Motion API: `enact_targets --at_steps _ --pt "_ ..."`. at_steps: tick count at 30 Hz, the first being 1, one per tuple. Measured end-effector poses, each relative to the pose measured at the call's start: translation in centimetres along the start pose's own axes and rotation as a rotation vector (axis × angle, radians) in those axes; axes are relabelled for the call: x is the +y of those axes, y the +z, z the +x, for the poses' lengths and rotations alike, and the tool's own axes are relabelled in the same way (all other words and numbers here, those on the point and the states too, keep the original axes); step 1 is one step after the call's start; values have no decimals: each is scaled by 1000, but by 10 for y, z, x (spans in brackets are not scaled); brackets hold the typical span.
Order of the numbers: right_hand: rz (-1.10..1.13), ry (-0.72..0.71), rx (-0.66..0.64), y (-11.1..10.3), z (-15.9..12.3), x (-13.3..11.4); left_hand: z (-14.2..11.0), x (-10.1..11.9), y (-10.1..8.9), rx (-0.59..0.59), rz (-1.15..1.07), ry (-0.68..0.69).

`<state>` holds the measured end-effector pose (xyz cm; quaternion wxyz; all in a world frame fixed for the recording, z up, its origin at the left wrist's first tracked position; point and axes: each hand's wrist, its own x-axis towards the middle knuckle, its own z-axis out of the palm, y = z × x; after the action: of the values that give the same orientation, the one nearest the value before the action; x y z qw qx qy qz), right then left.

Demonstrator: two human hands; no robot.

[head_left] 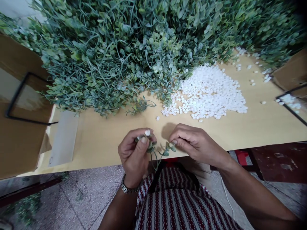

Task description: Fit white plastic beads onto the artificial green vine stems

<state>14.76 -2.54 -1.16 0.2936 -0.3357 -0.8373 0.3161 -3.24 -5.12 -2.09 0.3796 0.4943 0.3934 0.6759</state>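
Near the table's front edge, my left hand point(135, 153) is closed around part of an artificial leaf sprig point(155, 156). A small white bead-like piece point(147, 132) shows at the top of that hand, by the thumb and index finger. My right hand point(195, 142) is pinched at the leafy tip of another stem of the same sprig, to the right of my left hand. Green stems loop between the two hands. Beyond my right hand lies a pile of small white pieces point(211, 92) on the table.
A large heap of artificial greenery point(120, 57) fills the back of the table point(96, 140). Cardboard boxes point(21, 95) stand at both sides, with black wire frames point(14, 92) near them. A translucent strip point(64, 139) lies at the left. Loose white pieces are scattered at the right.
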Motion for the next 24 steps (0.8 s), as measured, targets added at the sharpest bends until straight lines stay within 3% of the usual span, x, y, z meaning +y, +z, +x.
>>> enact_targets --at_steps 2,3,5,6,8,10,12,16,20,24 --pt "-102 4 82 0 -2 2 4 9 -10 32 250 -39" --pt "-152 1 121 0 -2 2 4 17 -13 48 413 29" --pt "-235 -13 163 2 -1 2 0 35 -11 41 725 294" --pt "-260 -19 168 3 0 0 -4 43 -7 -48 841 424" --pt "-271 -18 161 5 1 -4 -16 50 6 -364 904 435" --pt "-262 -11 177 7 1 -8 -26 43 19 -451 1025 415" --pt "-258 3 206 9 0 -12 -29 28 26 -455 1130 361" --pt "-252 1 253 15 -5 -19 -18 6 25 -464 1118 326" --pt "-228 -56 328 18 -8 -24 -4 8 20 -536 1022 266" --pt "-177 -121 369 -1 -15 -12 2 12 17 -569 911 210"
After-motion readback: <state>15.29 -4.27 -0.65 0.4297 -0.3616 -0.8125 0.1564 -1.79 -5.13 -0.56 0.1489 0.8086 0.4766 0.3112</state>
